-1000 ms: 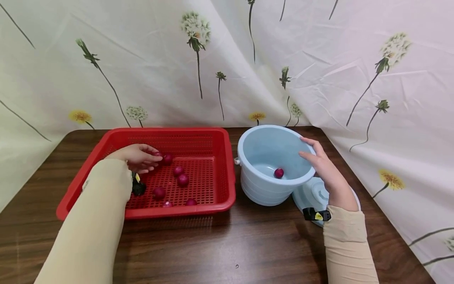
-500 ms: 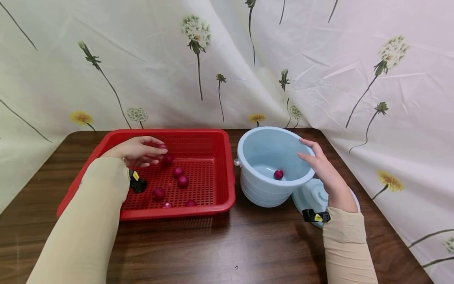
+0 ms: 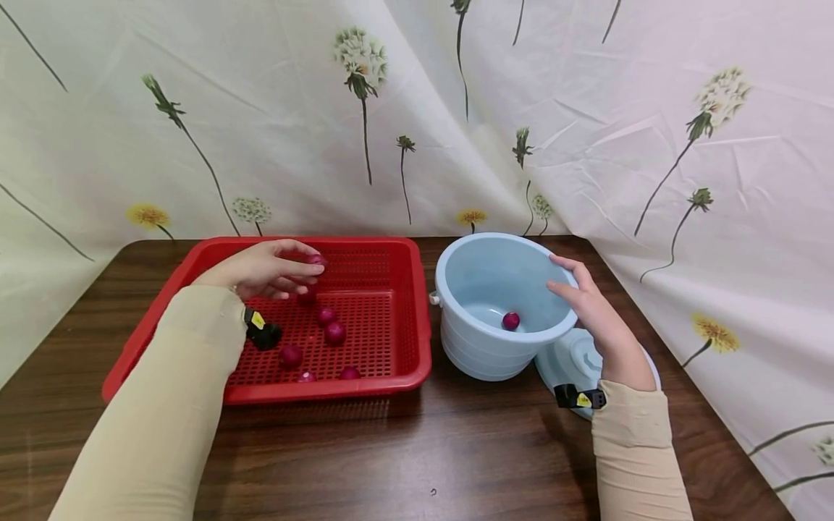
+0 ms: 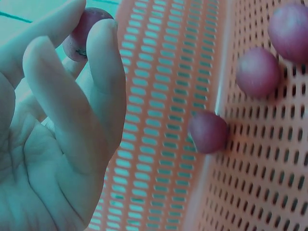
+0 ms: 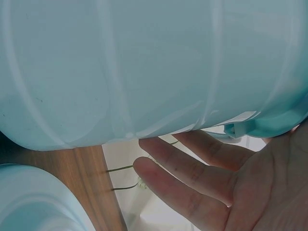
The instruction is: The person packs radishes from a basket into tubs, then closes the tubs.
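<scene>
My left hand is raised over the left part of the red basket, pinching a small round radish between its fingertips. In the left wrist view this radish shows dark purple-red, partly covered by the fingers. Several more radishes lie on the basket floor, among them one radish near the middle. At the light blue bucket, my right hand grips the rim, thumb over the inside. Its other fingers extend along the outer wall. One radish lies inside at the bottom.
A light blue lid lies on the wooden table, partly behind the bucket and right hand. Flower-printed white cloth hangs behind the table and along its right side. The bucket stands close to the basket's right end.
My left hand has lifted the radish off the basket floor and moved it up and to the right. The right hand keeps its hold on the bucket rim.
</scene>
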Tool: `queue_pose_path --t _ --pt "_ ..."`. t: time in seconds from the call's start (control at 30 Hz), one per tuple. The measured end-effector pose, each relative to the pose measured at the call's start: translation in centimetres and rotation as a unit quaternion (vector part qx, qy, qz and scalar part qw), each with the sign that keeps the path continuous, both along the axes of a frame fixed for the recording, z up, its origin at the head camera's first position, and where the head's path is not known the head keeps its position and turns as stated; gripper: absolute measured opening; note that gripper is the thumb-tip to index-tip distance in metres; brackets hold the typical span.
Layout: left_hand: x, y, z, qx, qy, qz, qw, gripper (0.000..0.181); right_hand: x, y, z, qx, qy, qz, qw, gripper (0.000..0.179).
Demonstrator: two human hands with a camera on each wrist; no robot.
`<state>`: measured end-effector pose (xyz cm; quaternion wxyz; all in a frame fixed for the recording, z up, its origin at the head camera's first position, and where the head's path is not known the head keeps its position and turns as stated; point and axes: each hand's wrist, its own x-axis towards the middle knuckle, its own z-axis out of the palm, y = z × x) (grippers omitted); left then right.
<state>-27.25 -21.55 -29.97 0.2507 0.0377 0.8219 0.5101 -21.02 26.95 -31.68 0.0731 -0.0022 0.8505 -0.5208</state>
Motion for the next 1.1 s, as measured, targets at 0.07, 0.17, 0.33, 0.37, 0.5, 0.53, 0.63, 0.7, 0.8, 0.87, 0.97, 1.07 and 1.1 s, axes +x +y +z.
queue_pose_path --t 0.07,0.17,0.33,0.37,0.5,0.53,0.63,0.7,0.8,0.87,0.97,1.07,1.1 --pt "0.1 0.5 0.2 0.003 0.004 -0.002 1.0 0.064 0.0 0.0 0.0 -0.001 0.001 0.001 1.0 0.063" --pt "0.2 1.2 0.6 0.011 0.007 -0.006 0.9999 0.063 0.0 0.0 0.1 -0.002 0.002 0.002 1.0 0.063" --pt "0.4 2.4 1.3 0.021 0.018 -0.014 0.9995 0.062 0.0 0.1 0.1 -0.003 0.001 0.001 1.0 0.063" --pt "0.5 2.7 1.4 0.024 0.02 -0.016 0.9994 0.062 0.0 0.1 0.1 -0.003 0.0 0.001 1.0 0.063" --pt "0.8 3.6 1.7 0.025 0.027 -0.019 0.9991 0.058 0.0 0.1 0.0 -0.003 0.0 0.001 1.0 0.063" --pt "1.0 3.8 1.8 0.026 0.029 -0.02 0.999 0.057 -0.1 0.1 0.0 -0.003 0.0 0.001 1.0 0.063" --pt "1.3 4.9 2.1 0.024 0.042 -0.025 0.9985 0.056 -0.1 0.1 0.1 -0.001 0.0 0.001 1.0 0.063" --pt "1.6 5.6 2.4 0.025 0.052 -0.028 0.9979 0.055 -0.1 0.2 0.2 0.0 0.0 0.002 1.0 0.063" --pt "1.9 6.8 2.8 0.027 0.066 -0.03 0.997 0.054 -0.1 0.2 0.2 0.0 0.001 0.003 1.0 0.063" --pt "2.2 7.6 3.0 0.03 0.07 -0.025 0.9967 0.052 -0.2 0.2 0.3 0.0 0.002 0.003 1.0 0.063" --pt "2.7 8.9 3.2 0.037 0.076 -0.014 0.9963 0.05 -0.2 0.2 0.2 0.0 0.003 0.003 1.0 0.063" --pt "3.3 10.2 3.4 0.044 0.082 -0.003 0.9957 0.049 -0.2 0.2 0.2 0.002 0.005 0.003 1.0 0.063" --pt "3.6 10.6 3.4 0.046 0.084 0.0 0.9954 0.049 -0.2 0.2 0.2 0.003 0.007 0.003 1.0 0.063"
